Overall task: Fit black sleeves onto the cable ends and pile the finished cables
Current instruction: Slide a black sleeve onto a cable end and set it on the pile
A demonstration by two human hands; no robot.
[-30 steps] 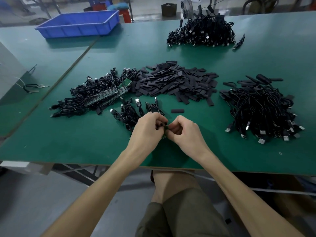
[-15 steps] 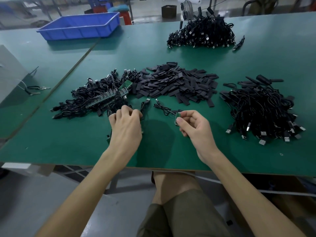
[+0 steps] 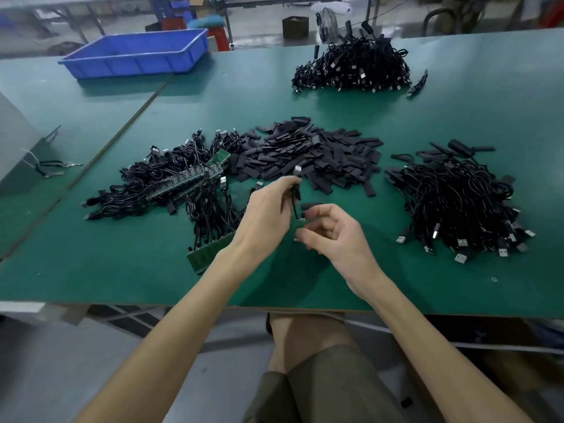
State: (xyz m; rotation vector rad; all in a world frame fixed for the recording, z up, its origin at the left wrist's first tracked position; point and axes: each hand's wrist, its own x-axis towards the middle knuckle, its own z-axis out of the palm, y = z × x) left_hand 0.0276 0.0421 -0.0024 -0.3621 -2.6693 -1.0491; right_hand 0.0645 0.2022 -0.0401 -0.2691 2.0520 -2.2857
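cable (image 3: 295, 207) held above worktop (image 3: 122, 270), front centre, long axis near upright, plug up. left hand (image 3: 265, 218) pinches upper part; right hand (image 3: 332, 236) pinches lower board end. loose sleeve (image 3: 311, 205) lies just beyond right fingertips, right hand nearer; sleeve pile (image 3: 305, 154) farther back.

Both hands up over the green surface (image 3: 122, 270): left hand (image 3: 268, 215) pinching a black cable (image 3: 294, 206), silver plug (image 3: 298, 170) poking up above it, right hand (image 3: 332, 236) pinching the green board (image 3: 300, 225) at its lower end; sleeve heap (image 3: 308, 154) just behind, left cable pile (image 3: 171, 184) and right cable pile (image 3: 457, 203) flanking
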